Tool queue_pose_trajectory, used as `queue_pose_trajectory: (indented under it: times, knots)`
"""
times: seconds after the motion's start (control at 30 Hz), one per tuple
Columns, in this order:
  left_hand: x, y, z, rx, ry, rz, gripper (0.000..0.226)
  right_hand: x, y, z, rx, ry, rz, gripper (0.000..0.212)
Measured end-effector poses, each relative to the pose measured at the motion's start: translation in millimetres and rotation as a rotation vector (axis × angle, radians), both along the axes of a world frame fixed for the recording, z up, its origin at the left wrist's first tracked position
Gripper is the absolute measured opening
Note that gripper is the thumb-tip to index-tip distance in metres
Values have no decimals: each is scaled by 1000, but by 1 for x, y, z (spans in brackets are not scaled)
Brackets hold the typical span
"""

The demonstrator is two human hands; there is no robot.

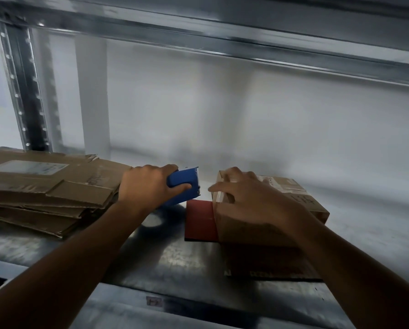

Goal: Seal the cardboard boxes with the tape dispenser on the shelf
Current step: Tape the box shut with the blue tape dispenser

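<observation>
- The left hand (149,187) grips a blue tape dispenser (183,186). The fingers are curled over its top and the thumb lies along the near side.
- The dispenser is held above the metal shelf (175,264), between the stack of flattened cardboard (44,186) and the cardboard box (303,200). Its front end points toward the box, and a narrow gap separates the two.
- The right hand (248,203) lies palm down on top of the box near its left edge. The fingers are spread and only slightly bent. They press on the top and hold nothing.
- A glossy strip of what looks like clear tape (219,196) runs over the box's left top edge, under the fingertips.
- The box stands on the shelf to the right of centre with its flaps down. There is handwriting and a pale label on its top, both too blurred to read.
- A flat red piece (200,219) lies on the shelf against the left side of the box. I cannot tell what it is.
- The flattened cardboard is piled in several layers at the left of the shelf. The top sheet carries a pale label.
- A perforated steel upright (21,91) rises behind the pile, and the beam of the upper shelf (222,46) crosses overhead.
</observation>
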State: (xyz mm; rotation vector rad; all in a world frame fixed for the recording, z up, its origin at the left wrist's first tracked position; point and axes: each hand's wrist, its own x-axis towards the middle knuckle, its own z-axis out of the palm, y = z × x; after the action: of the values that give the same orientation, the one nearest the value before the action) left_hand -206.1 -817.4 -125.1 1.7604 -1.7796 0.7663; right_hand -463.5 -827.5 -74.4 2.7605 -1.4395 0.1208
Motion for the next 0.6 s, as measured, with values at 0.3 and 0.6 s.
queue_pose_trajectory:
  times: [0.3,0.6]
  knots:
    - [-3,5,-3,-34,-35,2,50,9,-2,15,-56,140,20,58]
    - [-5,10,-2,17,-43,43,55,11,-10,13,-63,237,6,89]
